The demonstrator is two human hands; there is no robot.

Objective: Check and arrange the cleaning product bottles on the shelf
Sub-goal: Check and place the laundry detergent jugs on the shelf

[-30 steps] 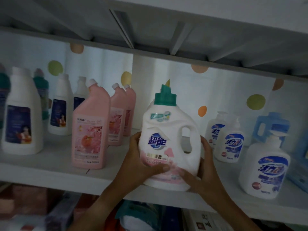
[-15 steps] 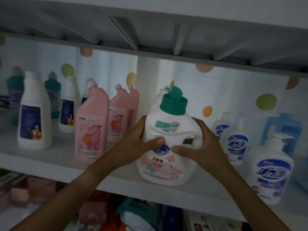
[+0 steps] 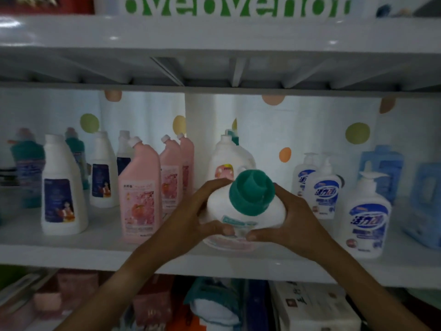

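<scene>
Both hands (image 3: pixel 191 218) tipped jug (image 3: pixel 245 213) further forward.

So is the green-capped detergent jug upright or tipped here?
Tipped: the detergent jug leans toward the camera, its green cap seen from above, both hands gripping its shoulders.

smooth white plastic detergent bottle (image 3: pixel 245 211)

Jug label (image 3: pixel 232 226): mostly behind my thumbs, text unreadable.
Second jug (image 3: pixel 230 161): lower half hidden behind the tipped one.
Far-left bottles (image 3: pixel 26 168): blurred.
Lower shelf goods (image 3: pixel 214 304): dark, cut off.
</scene>
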